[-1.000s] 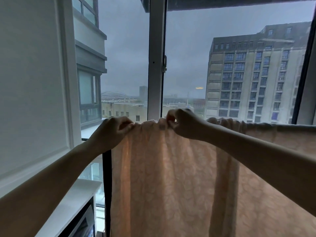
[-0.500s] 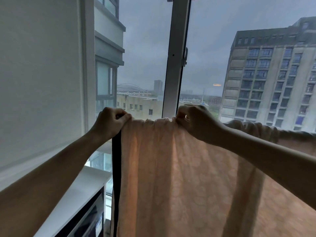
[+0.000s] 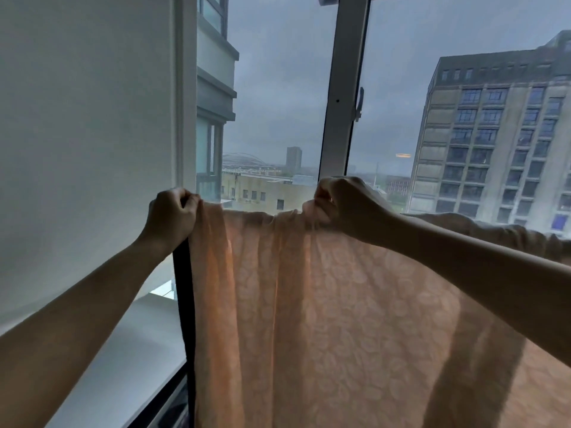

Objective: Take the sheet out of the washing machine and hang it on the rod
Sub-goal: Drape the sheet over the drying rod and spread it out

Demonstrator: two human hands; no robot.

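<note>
Sheet: the peach sheet [image 3: 324, 304] hangs at 6 o'clock, its top edge draped where the rod is hidden.
Left hand [image 3: 171, 216]: fingers pinch the 9 o'clock corner.
Right hand [image 3: 346, 205]: fingers grip the bunched top edge.
Advice: draw the hands apart evenly to flatten the gathers.

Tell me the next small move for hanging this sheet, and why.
Probably slide the right hand further right along the top edge: the sheet lies taut between it and the left hand, but right of that it looks bunched.
</note>
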